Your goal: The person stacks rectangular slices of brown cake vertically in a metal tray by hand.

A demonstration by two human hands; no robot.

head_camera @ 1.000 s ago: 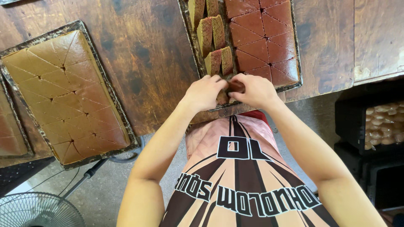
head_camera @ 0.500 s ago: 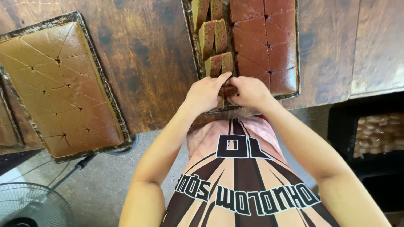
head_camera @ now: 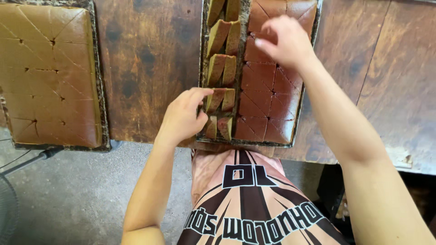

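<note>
A dark metal tray (head_camera: 200,68) on the wooden table holds brown cake cut into triangles. In its left column, cake pieces (head_camera: 222,68) stand on their sides; on the right the flat cut cake (head_camera: 265,102) lies intact. My left hand (head_camera: 181,118) is at the tray's near left corner, forefinger and thumb pinching an upturned cake piece (head_camera: 215,100). My right hand (head_camera: 284,41) hovers over the far part of the flat cake, blurred, fingers loosely bent and holding nothing.
A second tray (head_camera: 103,90) with a scored, uncut-looking brown cake (head_camera: 45,77) lies to the left on the table (head_camera: 150,68). A fan guard (head_camera: 5,213) and a cable (head_camera: 27,159) are on the concrete floor at lower left.
Both hands were together at the tray's near edge. Now my right hand has gone up to the far part of the tray, and my left hand has shifted left onto an upturned piece.
</note>
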